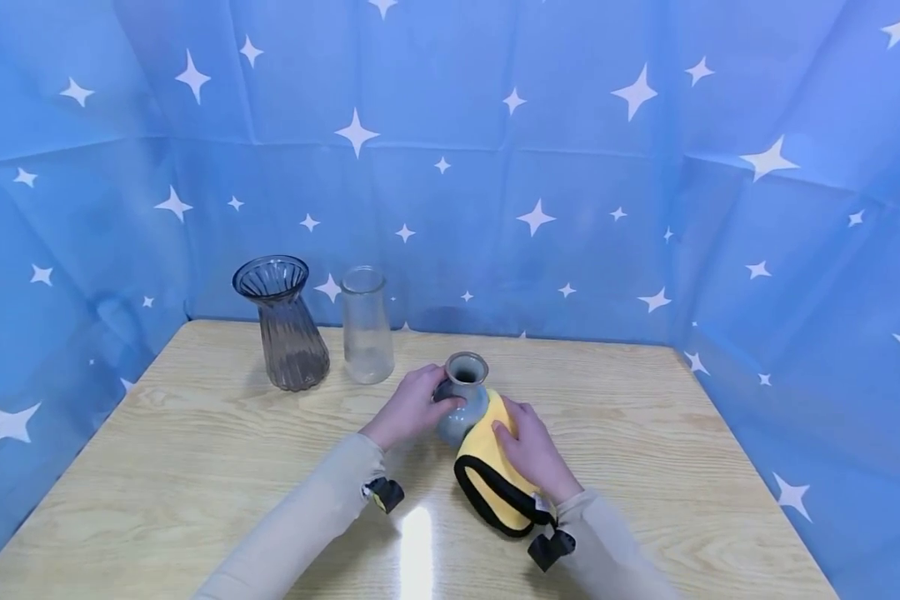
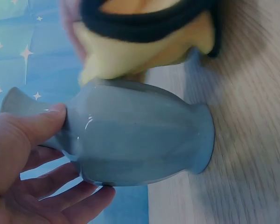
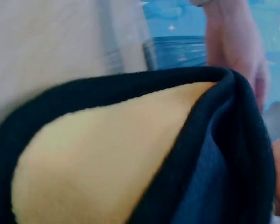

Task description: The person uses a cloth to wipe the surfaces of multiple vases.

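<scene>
A glossy grey-blue ceramic vase [image 1: 457, 417] with a flared neck stands on the table in the middle of the head view. My left hand [image 1: 422, 402] grips it round the neck, thumb on the near side and fingers behind, as the left wrist view shows on the vase [image 2: 135, 133]. My right hand [image 1: 531, 446] holds a yellow cloth [image 1: 487, 442] with black edging against the vase's right side. In the right wrist view the folded cloth [image 3: 98, 144] hides the vase's body and most of the right hand.
A dark ribbed glass vase [image 1: 292, 333] and a clear glass vase [image 1: 367, 333] stand at the back left of the wooden table [image 1: 195, 433]. A blue curtain [image 1: 450, 200] with white stars surrounds the table's back and sides.
</scene>
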A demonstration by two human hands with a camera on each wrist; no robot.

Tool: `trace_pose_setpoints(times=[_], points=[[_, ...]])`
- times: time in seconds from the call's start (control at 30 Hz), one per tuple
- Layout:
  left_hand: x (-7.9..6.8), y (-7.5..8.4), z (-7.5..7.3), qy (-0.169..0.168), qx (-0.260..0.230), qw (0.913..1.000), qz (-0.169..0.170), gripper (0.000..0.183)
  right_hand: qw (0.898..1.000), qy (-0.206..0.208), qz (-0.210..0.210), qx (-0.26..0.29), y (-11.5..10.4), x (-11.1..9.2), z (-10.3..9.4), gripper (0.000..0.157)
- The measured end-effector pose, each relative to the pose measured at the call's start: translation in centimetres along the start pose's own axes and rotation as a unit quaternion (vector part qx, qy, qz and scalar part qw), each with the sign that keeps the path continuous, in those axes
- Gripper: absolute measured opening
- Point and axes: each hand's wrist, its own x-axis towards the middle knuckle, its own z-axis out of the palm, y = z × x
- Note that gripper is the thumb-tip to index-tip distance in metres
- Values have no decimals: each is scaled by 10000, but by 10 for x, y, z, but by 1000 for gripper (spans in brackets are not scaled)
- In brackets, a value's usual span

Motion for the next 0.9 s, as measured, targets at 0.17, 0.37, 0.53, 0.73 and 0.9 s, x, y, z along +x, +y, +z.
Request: trace_pose_setpoints(times=[0.17,0.37,0.53,0.73,0.9], points=[[1,-1,-1,26,58,10000,45,22,9976,-288,433,453,14,4,11,43],[3,-4,0,136,-29,9999,94,24,9950,-708,701,71,18,14,13,37],[2,-4,0,175,-57,9998,60,24,9916,-1049,700,-295,19,19,13,38],[-1,-3,1,29,-193,9998,-25,34,9875,-1204,991,219,22,17,12,40],[-2,-4,2,-6,-221,9998,11,37,9830,-1287,1186,546,22,12,9,37]])
